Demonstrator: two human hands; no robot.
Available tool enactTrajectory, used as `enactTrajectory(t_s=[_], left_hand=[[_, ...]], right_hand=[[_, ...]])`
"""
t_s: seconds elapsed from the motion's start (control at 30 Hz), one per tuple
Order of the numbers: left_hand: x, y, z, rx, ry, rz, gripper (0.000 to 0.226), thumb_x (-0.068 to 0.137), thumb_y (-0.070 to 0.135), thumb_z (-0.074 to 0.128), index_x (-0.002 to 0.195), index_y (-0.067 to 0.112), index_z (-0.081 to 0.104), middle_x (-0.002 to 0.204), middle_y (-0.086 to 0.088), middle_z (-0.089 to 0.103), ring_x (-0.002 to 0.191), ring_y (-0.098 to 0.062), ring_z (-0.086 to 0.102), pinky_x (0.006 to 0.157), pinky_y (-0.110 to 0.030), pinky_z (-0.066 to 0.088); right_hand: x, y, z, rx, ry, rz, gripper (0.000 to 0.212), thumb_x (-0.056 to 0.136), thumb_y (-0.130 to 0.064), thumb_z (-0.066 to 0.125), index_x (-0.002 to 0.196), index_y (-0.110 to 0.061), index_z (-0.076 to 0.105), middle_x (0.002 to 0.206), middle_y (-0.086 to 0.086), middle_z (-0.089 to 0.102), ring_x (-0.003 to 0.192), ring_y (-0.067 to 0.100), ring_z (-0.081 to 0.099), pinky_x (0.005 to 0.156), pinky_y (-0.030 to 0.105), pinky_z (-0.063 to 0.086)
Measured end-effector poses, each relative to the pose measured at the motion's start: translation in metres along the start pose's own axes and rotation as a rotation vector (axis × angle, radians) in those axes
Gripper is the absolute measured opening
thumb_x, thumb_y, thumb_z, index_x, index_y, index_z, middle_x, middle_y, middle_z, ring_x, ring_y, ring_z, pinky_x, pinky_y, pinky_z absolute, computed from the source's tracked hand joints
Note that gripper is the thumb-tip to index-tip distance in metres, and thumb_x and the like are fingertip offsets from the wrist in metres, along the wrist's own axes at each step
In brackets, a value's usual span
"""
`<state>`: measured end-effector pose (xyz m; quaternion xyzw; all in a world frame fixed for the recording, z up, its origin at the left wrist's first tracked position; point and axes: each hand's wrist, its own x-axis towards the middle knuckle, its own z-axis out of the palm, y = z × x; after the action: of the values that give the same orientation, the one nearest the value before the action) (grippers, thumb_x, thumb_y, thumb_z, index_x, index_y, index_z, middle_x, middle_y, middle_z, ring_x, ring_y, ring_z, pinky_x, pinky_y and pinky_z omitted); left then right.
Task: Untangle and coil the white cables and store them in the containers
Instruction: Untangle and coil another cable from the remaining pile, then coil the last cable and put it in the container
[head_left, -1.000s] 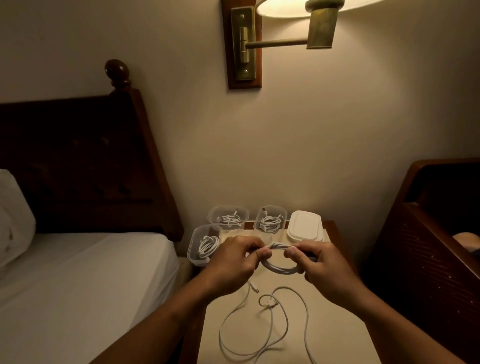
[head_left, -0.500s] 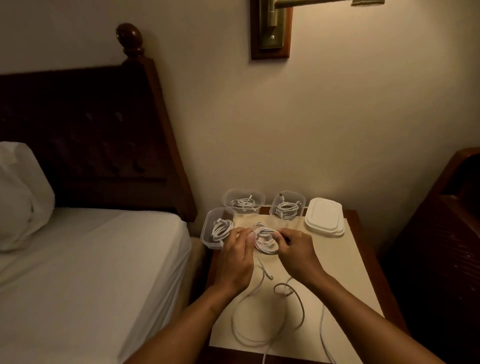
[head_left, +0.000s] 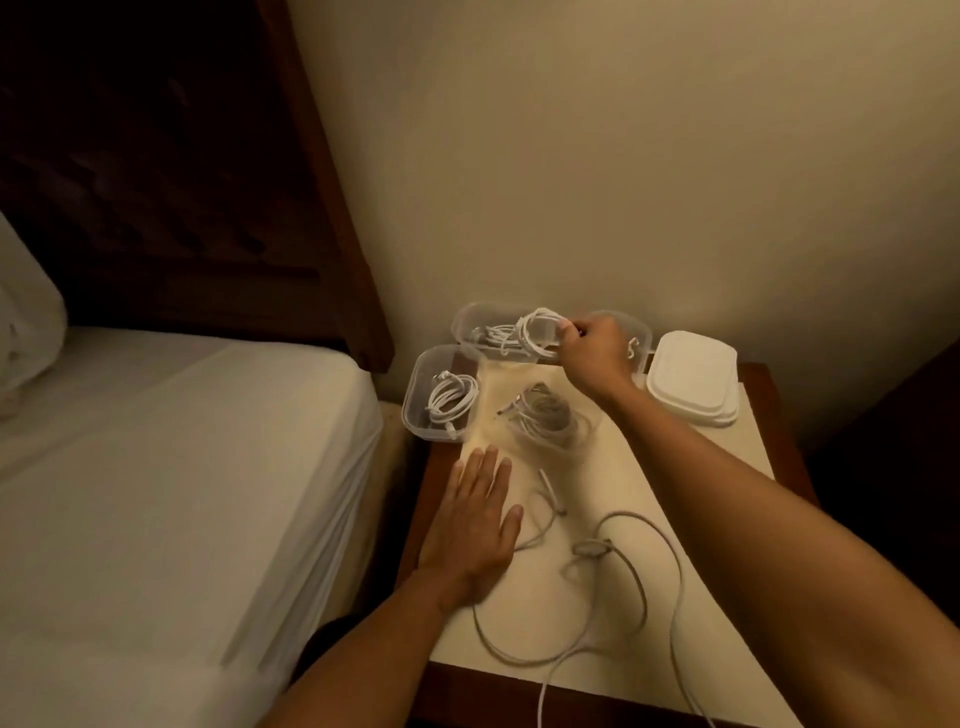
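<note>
Right hand is reached to the back of the worktop, fingers pinched on a coiled white cable held over the rear-left clear container; another coil is already seen inside it. Left hand is laid flat and open on the cream mat, palm down, nothing gripped; a loose strand is seen just beside its fingers. A front-left container is filled with one coil. A fourth clear container sits on the mat with a coil inside, blurred. The rear-right container is mostly hidden behind the right hand. A stack of white lids is placed at the right. An uncoiled cable is spread in loops across the mat's near half, with one end run off the front edge. Bed at left.
</note>
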<state>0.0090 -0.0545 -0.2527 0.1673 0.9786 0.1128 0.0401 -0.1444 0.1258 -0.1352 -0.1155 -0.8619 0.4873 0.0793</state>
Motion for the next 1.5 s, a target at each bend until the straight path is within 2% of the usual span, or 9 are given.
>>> enactTrajectory(t_s=[0.17,0.4,0.63,0.73,0.87,1.03,1.2,1.4,1.5], left_hand=[[0.001,-0.002,0.003,0.021,-0.008,-0.007,0.068,0.105,0.051,0.016,0.163,0.022,-0.006,0.170,0.000,-0.018,0.153,-0.012,-0.026,0.128,-0.044,-0.005],[0.002,-0.003,0.008,0.034,0.004,-0.023,0.068,0.105,0.052,0.015,0.163,0.024,-0.006,0.170,0.000,-0.018,0.154,-0.014,-0.025,0.128,-0.044,-0.005],[0.004,-0.005,0.012,0.032,0.020,-0.022,0.069,0.106,0.052,0.019,0.164,0.022,-0.003,0.171,-0.001,-0.015,0.155,-0.014,-0.021,0.128,-0.045,0.000],[0.003,-0.005,0.012,0.030,0.020,-0.025,0.069,0.106,0.051,0.020,0.164,0.022,-0.002,0.171,-0.001,-0.015,0.155,-0.014,-0.022,0.128,-0.044,-0.001],[0.003,-0.005,0.011,0.023,0.023,-0.026,0.069,0.105,0.050,0.021,0.164,0.021,-0.001,0.171,-0.002,-0.013,0.155,-0.014,-0.022,0.128,-0.044,-0.001],[0.004,-0.005,0.012,0.017,0.020,-0.026,0.069,0.105,0.051,0.020,0.164,0.022,-0.001,0.171,-0.002,-0.012,0.155,-0.014,-0.021,0.128,-0.044,-0.001],[0.004,-0.005,0.013,0.013,0.024,-0.026,0.069,0.105,0.052,0.020,0.164,0.023,-0.001,0.171,-0.002,-0.013,0.155,-0.014,-0.021,0.128,-0.044,-0.001],[0.004,-0.007,0.016,0.022,0.034,-0.016,0.070,0.104,0.050,0.021,0.164,0.021,0.002,0.172,-0.003,-0.009,0.156,-0.015,-0.018,0.128,-0.045,0.000],[0.003,-0.007,0.016,0.005,0.035,-0.020,0.069,0.104,0.050,0.022,0.164,0.021,0.003,0.172,-0.002,-0.006,0.156,-0.013,-0.018,0.128,-0.044,0.000]], right_hand=[[0.055,-0.005,0.044,-0.076,-0.065,0.025,0.036,0.092,-0.031,0.054,0.065,-0.009,0.063,0.069,0.008,0.064,0.070,0.029,0.063,0.063,0.034,0.047],[0.086,0.010,0.080,-0.396,-0.168,-0.003,0.037,0.087,-0.038,0.047,0.093,-0.012,0.073,0.094,0.013,0.073,0.088,0.035,0.069,0.081,0.042,0.058],[0.075,0.006,0.085,-0.783,-0.196,-0.217,0.025,0.092,-0.022,0.057,0.107,-0.009,0.071,0.109,0.016,0.069,0.101,0.036,0.066,0.086,0.045,0.056],[0.081,0.009,0.091,-0.885,-0.218,-0.265,0.037,0.097,-0.031,0.046,0.119,-0.007,0.065,0.127,0.022,0.056,0.120,0.038,0.050,0.099,0.050,0.044],[0.080,0.010,0.089,-0.871,-0.245,-0.265,0.054,0.101,-0.042,0.031,0.128,-0.003,0.057,0.133,0.023,0.047,0.125,0.038,0.039,0.102,0.052,0.038],[0.078,0.006,0.086,-0.774,-0.234,-0.403,0.042,0.096,-0.037,0.055,0.118,-0.004,0.066,0.127,0.019,0.054,0.119,0.036,0.050,0.097,0.047,0.045],[0.080,0.006,0.089,-0.664,-0.266,-0.324,0.035,0.088,-0.037,0.070,0.098,-0.003,0.073,0.099,0.017,0.068,0.093,0.033,0.064,0.082,0.045,0.057],[0.059,-0.001,0.076,-0.626,-0.181,-0.387,0.042,0.096,-0.038,0.058,0.125,-0.009,0.064,0.127,0.016,0.058,0.117,0.033,0.053,0.097,0.047,0.049],[0.015,0.003,0.054,-0.506,-0.063,-0.425,0.029,0.099,-0.037,0.053,0.105,-0.013,0.067,0.108,0.010,0.060,0.106,0.028,0.054,0.081,0.039,0.047]])
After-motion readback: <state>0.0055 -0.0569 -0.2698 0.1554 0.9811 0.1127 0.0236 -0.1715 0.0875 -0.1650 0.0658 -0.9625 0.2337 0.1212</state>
